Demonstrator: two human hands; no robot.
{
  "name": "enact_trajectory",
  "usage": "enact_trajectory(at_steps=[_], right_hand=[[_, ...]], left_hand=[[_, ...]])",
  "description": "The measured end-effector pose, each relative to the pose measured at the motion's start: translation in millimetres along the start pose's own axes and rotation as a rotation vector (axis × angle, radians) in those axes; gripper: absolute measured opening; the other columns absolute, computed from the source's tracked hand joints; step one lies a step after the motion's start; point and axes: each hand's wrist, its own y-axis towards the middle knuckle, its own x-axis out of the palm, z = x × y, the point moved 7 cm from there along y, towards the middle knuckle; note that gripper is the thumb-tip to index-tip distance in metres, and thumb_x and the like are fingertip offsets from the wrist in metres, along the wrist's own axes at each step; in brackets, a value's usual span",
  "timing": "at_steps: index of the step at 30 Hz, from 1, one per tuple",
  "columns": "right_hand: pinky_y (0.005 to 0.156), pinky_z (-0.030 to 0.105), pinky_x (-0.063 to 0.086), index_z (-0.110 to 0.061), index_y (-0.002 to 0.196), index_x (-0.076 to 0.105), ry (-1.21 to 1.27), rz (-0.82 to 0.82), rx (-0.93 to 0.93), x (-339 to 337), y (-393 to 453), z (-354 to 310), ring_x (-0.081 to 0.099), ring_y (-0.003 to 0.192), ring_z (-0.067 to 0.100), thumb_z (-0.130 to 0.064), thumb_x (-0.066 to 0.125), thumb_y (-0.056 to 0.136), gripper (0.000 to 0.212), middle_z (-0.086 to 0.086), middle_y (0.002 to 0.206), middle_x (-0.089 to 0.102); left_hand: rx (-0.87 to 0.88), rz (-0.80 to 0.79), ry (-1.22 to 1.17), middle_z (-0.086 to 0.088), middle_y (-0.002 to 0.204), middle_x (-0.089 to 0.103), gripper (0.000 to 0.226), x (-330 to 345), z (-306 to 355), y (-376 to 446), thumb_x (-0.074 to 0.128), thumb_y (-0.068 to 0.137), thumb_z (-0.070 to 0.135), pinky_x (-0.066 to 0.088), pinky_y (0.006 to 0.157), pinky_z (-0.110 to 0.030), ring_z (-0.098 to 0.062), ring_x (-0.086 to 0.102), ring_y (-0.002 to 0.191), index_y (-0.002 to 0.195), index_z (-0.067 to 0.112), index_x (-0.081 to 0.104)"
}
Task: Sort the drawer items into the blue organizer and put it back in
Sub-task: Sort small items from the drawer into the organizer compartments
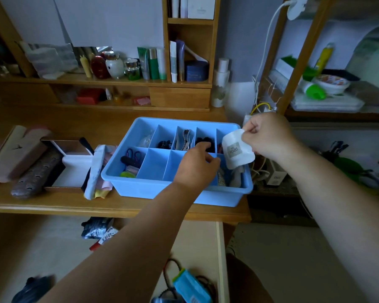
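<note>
Organizer [140, 189] lies long-axis left-right; right hand [269, 136] pinches white pouch [237, 149], left hand [197, 165] grip relaxed.

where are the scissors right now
In the head view, the scissors lie in the front-left compartment of the blue organizer on the desk, left of the left hand.

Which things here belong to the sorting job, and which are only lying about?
Job: blue organizer, white packet pinched by right hand, left hand, open drawer, scissors.
Lying about: shelf bottles, navy jar, brown case.
</note>
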Motion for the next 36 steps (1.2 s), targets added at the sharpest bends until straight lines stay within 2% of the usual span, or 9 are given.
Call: enact_trajectory(at_steps=[4, 9, 12, 17, 20, 24, 27, 32, 36], right_hand=[[0.077, 0.034, 0.051, 0.0, 0.1, 0.067, -0.261, -0.145, -0.034, 19, 0, -22, 0.061, 0.09, 0.029, -0.008, 0.065, 0.08, 0.021, 0.016, 0.103, 0.066], [0.068, 0.032, 0.047, -0.007, 0.093, 0.063, -0.507, -0.313, -0.036, 68, -10, -21, 0.06, 0.087, 0.03, -0.003, 0.055, 0.084, 0.013, 0.01, 0.09, 0.063], [0.062, 0.031, 0.037, -0.016, 0.085, 0.05, -0.574, -0.281, -0.114, 84, -16, -22, 0.057, 0.083, 0.032, -0.003, 0.05, 0.084, 0.013, 0.003, 0.071, 0.048], [0.06, 0.033, 0.041, -0.012, 0.093, 0.059, -0.573, 0.014, -0.297, 59, -29, -40, 0.06, 0.083, 0.032, -0.016, 0.055, 0.085, 0.01, 0.008, 0.089, 0.062], [0.053, 0.03, 0.04, -0.017, 0.079, 0.061, -0.195, 0.231, -0.595, 53, -96, -78, 0.059, 0.069, 0.022, -0.021, 0.058, 0.081, 0.006, 0.0, 0.072, 0.06], [0.049, 0.023, 0.035, -0.024, 0.071, 0.059, -0.002, -0.18, -0.634, 138, -181, -88, 0.046, 0.054, 0.004, -0.031, 0.061, 0.083, 0.014, -0.01, 0.06, 0.052], [0.063, 0.024, 0.039, -0.024, 0.084, 0.065, -0.061, -0.563, -0.484, 227, -213, -70, 0.055, 0.075, 0.007, -0.035, 0.057, 0.087, 0.013, -0.011, 0.081, 0.06], [0.101, 0.023, 0.035, -0.025, 0.125, 0.059, -0.082, -0.725, -0.445, 306, -231, -78, 0.046, 0.124, 0.015, -0.036, 0.057, 0.087, 0.04, -0.007, 0.135, 0.05], [0.107, 0.023, 0.03, -0.029, 0.129, 0.055, -0.083, -0.71, -0.404, 325, -235, -89, 0.037, 0.13, 0.013, -0.041, 0.054, 0.09, 0.041, -0.01, 0.145, 0.039]], left_hand=[[0.039, 0.023, 0.028, 0.015, 0.083, 0.057, 0.043, -1, 2, -3, 0.055, 0.092, 0.024, 0.04, 0.053, -0.01, 0.001, 0.053, 0.071, 0.135, 0.02, 0.047], [0.163, 0.114, -0.061, 0.015, 0.082, 0.057, 0.034, -17, 15, -21, 0.053, 0.092, 0.013, 0.04, 0.059, -0.006, 0.002, 0.053, 0.067, 0.125, 0.017, 0.055], [0.298, 0.17, -0.035, 0.007, 0.093, 0.06, 0.033, -33, 20, -45, 0.052, 0.091, 0.007, 0.044, 0.073, -0.013, 0.0, 0.053, 0.077, 0.122, 0.016, 0.057], [0.467, 0.268, 0.112, 0.01, 0.091, 0.059, 0.025, -59, -12, -122, 0.053, 0.088, 0.01, 0.044, 0.075, -0.011, 0.0, 0.055, 0.083, 0.11, 0.018, 0.061], [0.251, 0.088, 0.228, 0.016, 0.087, 0.059, 0.017, -57, -81, -169, 0.059, 0.087, 0.01, 0.042, 0.07, -0.009, 0.007, 0.053, 0.076, 0.099, 0.02, 0.066], [-0.171, 0.003, 0.347, 0.009, 0.09, 0.065, 0.017, -75, -182, -217, 0.059, 0.085, 0.014, 0.045, 0.072, -0.02, -0.005, 0.057, 0.078, 0.097, 0.023, 0.069], [-0.306, 0.092, 0.393, 0.01, 0.097, 0.063, 0.017, -109, -223, -233, 0.059, 0.087, 0.018, 0.044, 0.074, -0.017, -0.01, 0.059, 0.089, 0.1, 0.025, 0.067], [-0.689, 0.261, 0.607, -0.005, 0.133, 0.046, 0.044, -187, -292, -246, 0.058, 0.088, 0.027, 0.04, 0.099, -0.035, -0.026, 0.045, 0.121, 0.13, 0.017, 0.05], [-1.064, 0.198, 0.469, -0.016, 0.127, 0.044, 0.069, -220, -342, -265, 0.073, 0.077, 0.037, 0.044, 0.093, -0.041, -0.034, 0.049, 0.114, 0.13, 0.008, 0.04]])
